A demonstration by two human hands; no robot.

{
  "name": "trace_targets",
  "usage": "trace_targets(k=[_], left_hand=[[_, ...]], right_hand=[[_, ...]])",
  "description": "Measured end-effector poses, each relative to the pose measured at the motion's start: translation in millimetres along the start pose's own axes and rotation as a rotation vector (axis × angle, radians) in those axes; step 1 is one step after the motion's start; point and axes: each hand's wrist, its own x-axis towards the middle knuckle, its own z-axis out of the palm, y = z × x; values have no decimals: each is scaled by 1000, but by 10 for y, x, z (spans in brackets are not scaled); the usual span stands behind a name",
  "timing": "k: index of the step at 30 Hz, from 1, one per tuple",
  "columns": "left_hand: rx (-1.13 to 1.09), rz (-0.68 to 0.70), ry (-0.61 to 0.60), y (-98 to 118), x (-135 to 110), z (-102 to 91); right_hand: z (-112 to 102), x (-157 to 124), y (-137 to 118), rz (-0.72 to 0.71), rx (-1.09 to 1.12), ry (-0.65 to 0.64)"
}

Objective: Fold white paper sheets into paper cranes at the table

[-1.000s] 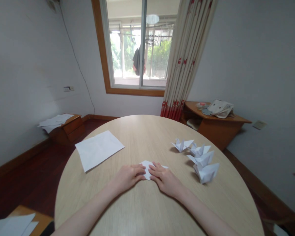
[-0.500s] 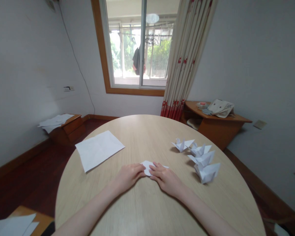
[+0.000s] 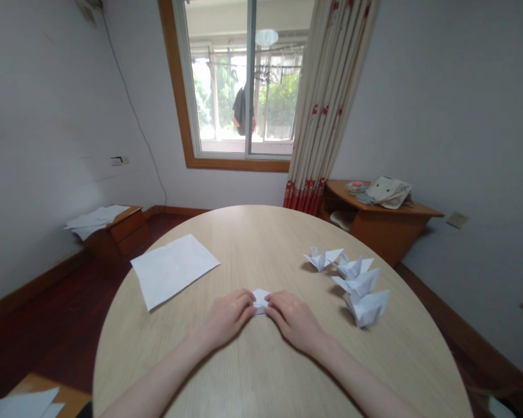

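A small folded piece of white paper (image 3: 260, 300) lies on the round wooden table (image 3: 261, 360), mostly covered by my hands. My left hand (image 3: 226, 317) presses on its left side with curled fingers. My right hand (image 3: 293, 318) presses on its right side, fingertips meeting the left hand's over the paper. Only a small white corner shows between the fingers.
A flat white sheet (image 3: 173, 268) lies on the table to the left. Several finished folded paper figures (image 3: 354, 283) stand in a row on the right. A low cabinet with papers (image 3: 99, 219) is at the left wall, a wooden corner shelf (image 3: 383, 209) at the right.
My hands have closed in over the folded paper, so less of it shows than before. The view has shifted slightly.
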Motion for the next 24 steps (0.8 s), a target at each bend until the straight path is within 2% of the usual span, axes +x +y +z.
trace_targets(k=[12, 24], left_hand=[[111, -24, 81, 84, 0, 116], [78, -24, 110, 79, 44, 146]], right_hand=[[49, 9, -8, 64, 20, 25], [95, 34, 11, 99, 21, 12]])
